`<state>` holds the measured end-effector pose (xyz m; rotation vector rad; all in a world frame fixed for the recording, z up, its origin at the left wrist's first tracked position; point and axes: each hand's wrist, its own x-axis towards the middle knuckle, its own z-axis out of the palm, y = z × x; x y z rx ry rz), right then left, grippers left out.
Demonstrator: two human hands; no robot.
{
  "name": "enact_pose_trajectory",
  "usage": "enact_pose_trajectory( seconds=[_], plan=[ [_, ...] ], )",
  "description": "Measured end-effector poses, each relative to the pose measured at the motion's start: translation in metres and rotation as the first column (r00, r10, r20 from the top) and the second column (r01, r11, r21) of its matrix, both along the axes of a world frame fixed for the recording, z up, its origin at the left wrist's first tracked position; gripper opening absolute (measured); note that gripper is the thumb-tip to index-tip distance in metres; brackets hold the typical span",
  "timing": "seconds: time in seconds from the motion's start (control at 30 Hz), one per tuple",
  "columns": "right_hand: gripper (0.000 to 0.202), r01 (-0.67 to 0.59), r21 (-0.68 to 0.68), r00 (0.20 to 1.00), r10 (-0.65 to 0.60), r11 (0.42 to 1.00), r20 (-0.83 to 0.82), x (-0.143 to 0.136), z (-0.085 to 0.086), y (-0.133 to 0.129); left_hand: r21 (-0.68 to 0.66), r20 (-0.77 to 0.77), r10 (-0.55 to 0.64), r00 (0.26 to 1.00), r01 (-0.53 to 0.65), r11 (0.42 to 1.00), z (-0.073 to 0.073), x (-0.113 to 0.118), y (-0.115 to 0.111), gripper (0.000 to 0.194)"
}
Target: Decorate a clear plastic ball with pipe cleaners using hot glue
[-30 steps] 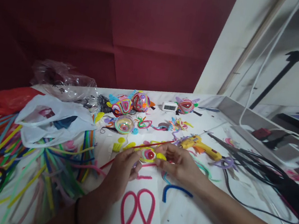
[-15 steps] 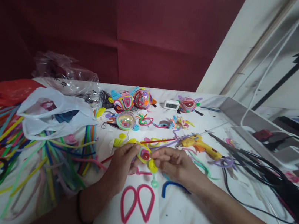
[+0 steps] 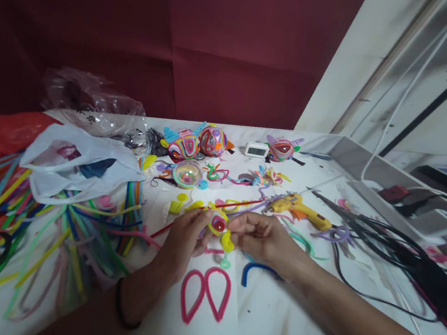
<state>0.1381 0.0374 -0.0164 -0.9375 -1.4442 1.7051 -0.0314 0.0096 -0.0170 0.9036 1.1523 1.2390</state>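
Note:
Both my hands hold a small pipe-cleaner ornament, yellow-rimmed with a red centre and a yellow tab hanging below. My left hand pinches its left side and my right hand grips its right side, just above the white table. A long red pipe cleaner runs behind the hands. Two pink teardrop loops lie on the table right in front of the hands, with a bent blue piece beside them.
A yellow glue gun lies right of the hands, black cables beyond it. Finished coloured balls, a clear half-sphere and a small white clock stand at the back. Loose pipe cleaners and plastic bags cover the left.
The ornament has been turned between my fingers, so its yellow tab now hangs down. Both hands have drawn slightly closer together around it.

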Motion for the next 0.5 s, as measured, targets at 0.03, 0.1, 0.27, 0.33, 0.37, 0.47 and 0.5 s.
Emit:
enact_pose_trajectory(
  seconds=[0.03, 0.1, 0.27, 0.33, 0.37, 0.47, 0.5],
  plan=[
    [0.033, 0.009, 0.002, 1.0, -0.009, 1.0, -0.006, -0.0001, 0.0005, 0.0004, -0.009, -0.004, -0.023, 1.0, 0.022, 1.0, 0.0003, 0.0005, -0.0001, 0.03],
    [0.034, 0.023, 0.006, 1.0, -0.023, 1.0, -0.017, -0.0001, 0.0017, 0.001, -0.03, -0.009, -0.069, 0.998, 0.069, 0.997, -0.0009, 0.0014, 0.0002, 0.03],
    [0.035, 0.072, 0.023, 0.997, -0.071, 0.997, -0.028, 0.0007, 0.0033, 0.0021, -0.056, -0.067, -0.16, 0.985, 0.156, 0.986, -0.0049, 0.0019, 0.0, 0.028],
    [0.034, 0.091, 0.032, 0.996, -0.09, 0.995, -0.027, 0.0013, 0.0025, 0.0031, -0.06, -0.095, -0.183, 0.978, 0.178, 0.982, -0.0055, 0.0018, -0.001, 0.027],
    [0.033, 0.099, 0.036, 0.995, -0.098, 0.994, -0.027, 0.0016, 0.0019, 0.0037, -0.063, -0.112, -0.192, 0.975, 0.186, 0.98, -0.006, 0.0018, -0.0015, 0.027],
    [0.033, 0.113, 0.04, 0.993, -0.112, 0.993, -0.027, 0.0019, 0.0, 0.0052, -0.06, -0.162, -0.218, 0.963, 0.211, 0.976, -0.0086, 0.0019, -0.0028, 0.027],
    [0.033, 0.116, 0.04, 0.993, -0.115, 0.992, -0.027, 0.0018, -0.0006, 0.0055, -0.057, -0.169, -0.225, 0.96, 0.218, 0.974, -0.0096, 0.0021, -0.0029, 0.026]
  ],
)
